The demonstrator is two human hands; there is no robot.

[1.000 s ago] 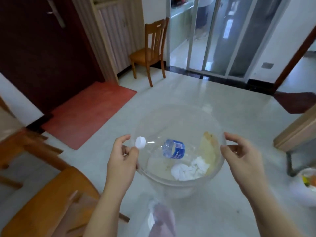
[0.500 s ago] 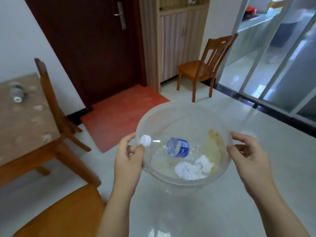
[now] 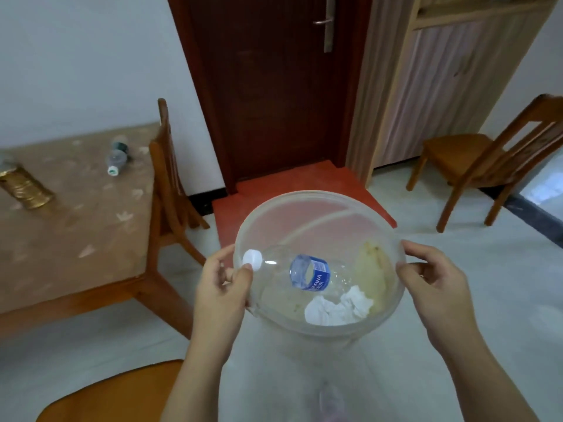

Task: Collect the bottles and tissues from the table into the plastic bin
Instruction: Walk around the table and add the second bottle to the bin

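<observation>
The clear bin (image 3: 316,325), low centre of frame, looks light and flexible; grip it at opposite rims. Left hand (image 3: 221,287) and right hand (image 3: 432,278) clamp those rims. Inside: bottle (image 3: 304,271), tissue (image 3: 335,309). Another bottle (image 3: 117,156) lies on the desk (image 3: 76,226), upper left.

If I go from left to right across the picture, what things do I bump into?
Gold bottle → clear bottle on the table → chair by the table → left hand → plastic bin → right hand → far chair.
</observation>
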